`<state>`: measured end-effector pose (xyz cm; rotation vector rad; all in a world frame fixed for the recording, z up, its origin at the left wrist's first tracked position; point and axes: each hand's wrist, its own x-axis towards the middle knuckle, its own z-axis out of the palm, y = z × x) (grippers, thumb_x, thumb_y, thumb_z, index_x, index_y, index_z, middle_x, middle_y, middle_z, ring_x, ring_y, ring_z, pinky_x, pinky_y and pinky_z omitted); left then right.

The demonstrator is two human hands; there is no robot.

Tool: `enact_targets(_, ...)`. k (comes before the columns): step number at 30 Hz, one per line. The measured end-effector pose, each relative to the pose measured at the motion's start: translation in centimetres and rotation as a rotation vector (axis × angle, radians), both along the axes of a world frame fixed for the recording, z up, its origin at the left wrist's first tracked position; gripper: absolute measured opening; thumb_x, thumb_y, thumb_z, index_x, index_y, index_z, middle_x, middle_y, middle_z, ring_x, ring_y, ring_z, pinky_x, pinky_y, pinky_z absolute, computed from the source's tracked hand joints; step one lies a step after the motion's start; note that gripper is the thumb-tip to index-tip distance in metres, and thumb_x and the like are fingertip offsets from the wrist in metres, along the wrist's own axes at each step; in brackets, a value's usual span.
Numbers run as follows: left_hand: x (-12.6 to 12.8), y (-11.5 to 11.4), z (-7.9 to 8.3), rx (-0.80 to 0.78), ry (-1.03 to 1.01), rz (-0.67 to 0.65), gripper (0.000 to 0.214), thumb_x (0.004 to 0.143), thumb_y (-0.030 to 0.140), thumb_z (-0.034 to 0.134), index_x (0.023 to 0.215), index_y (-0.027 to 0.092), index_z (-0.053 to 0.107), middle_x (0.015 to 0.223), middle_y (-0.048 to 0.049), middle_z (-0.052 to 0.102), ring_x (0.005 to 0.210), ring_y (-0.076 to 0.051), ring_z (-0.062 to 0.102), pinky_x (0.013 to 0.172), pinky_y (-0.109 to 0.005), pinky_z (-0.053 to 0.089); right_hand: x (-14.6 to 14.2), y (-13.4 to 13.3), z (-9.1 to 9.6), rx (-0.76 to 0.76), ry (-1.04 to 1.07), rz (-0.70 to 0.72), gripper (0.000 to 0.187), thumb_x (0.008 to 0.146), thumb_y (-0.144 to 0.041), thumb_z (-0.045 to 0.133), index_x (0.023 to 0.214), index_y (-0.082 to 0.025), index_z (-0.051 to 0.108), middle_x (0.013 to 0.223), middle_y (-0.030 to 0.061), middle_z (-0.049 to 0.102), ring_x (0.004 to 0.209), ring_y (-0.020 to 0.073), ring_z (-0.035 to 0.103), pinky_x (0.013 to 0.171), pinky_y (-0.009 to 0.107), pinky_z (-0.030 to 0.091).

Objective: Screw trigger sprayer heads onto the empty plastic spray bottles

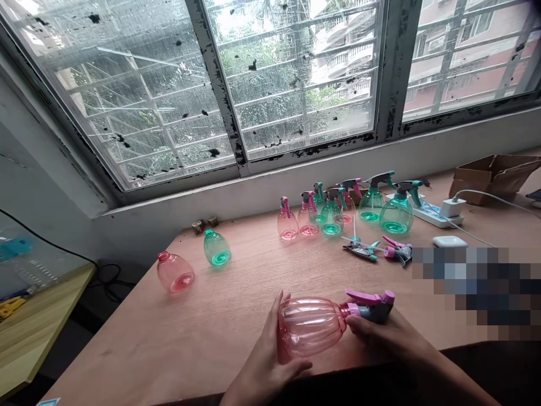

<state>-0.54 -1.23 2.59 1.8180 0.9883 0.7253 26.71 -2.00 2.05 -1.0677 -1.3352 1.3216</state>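
Note:
A clear pink spray bottle (311,326) lies sideways between my hands over the near part of the table. My left hand (274,344) is wrapped round its base, thumb below and fingers behind. At the neck, my right hand (382,327) grips the pink collar and the grey-and-pink trigger head (374,304), which sits on the bottle's mouth. Some right fingers are hidden behind the head. Beyond the right hand lie two loose trigger heads, one grey and teal (361,249), one grey and pink (398,252).
A headless pink bottle (175,273) and a headless green bottle (217,248) stand at the left. Several spray bottles with heads, one green (396,214), stand along the window side. A power strip (437,213), white case (449,242) and cardboard box (492,180) are at the right.

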Motion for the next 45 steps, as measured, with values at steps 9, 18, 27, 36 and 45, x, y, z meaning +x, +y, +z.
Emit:
enact_targets(9, -0.3, -0.1, 1.0, -0.089, -0.038, 0.018, 0.096, 0.086, 0.056, 0.065, 0.157, 0.029, 0.005, 0.167, -0.0071, 0.009, 0.153, -0.027, 0.012, 0.125, -0.045, 0.013, 0.1, -0.1, -0.4, 0.015, 0.019, -0.073, 0.033, 0.072, -0.051, 0.078, 0.086, -0.023, 0.068, 0.069, -0.0004, 0.06, 0.064, 0.0206, 0.055, 0.059, 0.03, 0.045)
enact_targets(18, -0.1, -0.1, 0.3, -0.01, 0.063, 0.029, 0.115, 0.075, 0.037, 0.082, 0.157, 0.029, 0.002, 0.167, -0.009, 0.009, 0.153, -0.031, 0.009, 0.125, -0.051, 0.008, 0.2, 0.0, -1.1, -0.008, 0.019, -0.074, 0.04, 0.075, -0.055, 0.076, 0.091, -0.019, 0.073, 0.058, -0.0023, 0.059, 0.056, 0.0177, 0.054, 0.057, 0.031, 0.046)
enact_targets(27, 0.2, -0.4, 1.8, -0.102, -0.015, 0.047, 0.089, 0.09, 0.048, 0.063, 0.157, 0.031, 0.007, 0.167, -0.0056, 0.01, 0.153, -0.028, 0.009, 0.125, -0.05, 0.01, 0.6, 0.1, -1.0, -0.051, 0.016, -0.025, 0.03, 0.079, -0.048, 0.075, 0.076, -0.019, 0.067, 0.06, -0.0023, 0.061, 0.059, 0.017, 0.055, 0.06, 0.03, 0.043)
enact_targets(36, 0.6, -0.3, 1.8, -0.047, 0.057, 0.031, 0.101, 0.083, 0.033, 0.075, 0.157, 0.033, 0.006, 0.166, -0.0051, 0.017, 0.153, -0.028, 0.015, 0.125, -0.048, 0.008, 0.8, 0.1, -0.4, -0.037, 0.03, 0.004, 0.032, 0.08, -0.048, 0.075, 0.072, -0.019, 0.064, 0.06, -0.0027, 0.06, 0.057, 0.0158, 0.054, 0.059, 0.03, 0.041)
enact_targets(45, 0.2, -0.1, 1.9, -0.107, 0.04, 0.026, 0.074, 0.097, 0.047, 0.053, 0.156, 0.032, 0.012, 0.166, -0.0027, 0.019, 0.153, -0.027, 0.014, 0.126, -0.048, 0.01, 1.1, 0.2, -0.8, -0.046, 0.056, 0.014, 0.03, 0.082, -0.045, 0.075, 0.073, -0.019, 0.062, 0.063, -0.0032, 0.058, 0.059, 0.0151, 0.053, 0.061, 0.031, 0.041)
